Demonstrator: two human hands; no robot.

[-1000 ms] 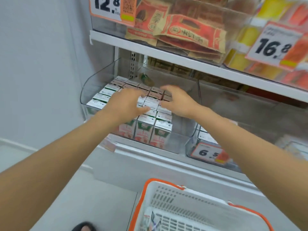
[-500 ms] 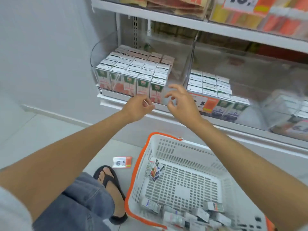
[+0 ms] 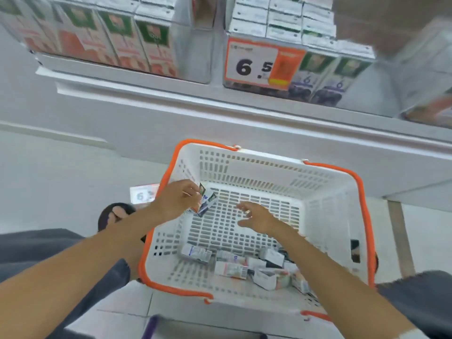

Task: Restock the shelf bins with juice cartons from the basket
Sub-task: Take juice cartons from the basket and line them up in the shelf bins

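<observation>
So the left hand (image 3: 175, 199) has its fingers (image 3: 189, 192) curled round a small juice carton (image 3: 205, 201), maybe two, hard to tell, right at the left edge of the basket (image 3: 364, 216). The right hand (image 3: 260, 217) hangs spread and loose, holding nothing, over the bare slotted middle. The loose cartons (image 3: 231, 269) are heaped against the near wall, so the far half is open. The shelf bins (image 3: 193, 45) above are packed to the front lip.

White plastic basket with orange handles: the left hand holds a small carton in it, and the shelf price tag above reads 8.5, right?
No. The head view shows the white-and-orange price tag reads 6.5, not 8.5. The left hand does hold a small carton in the white basket.
</observation>
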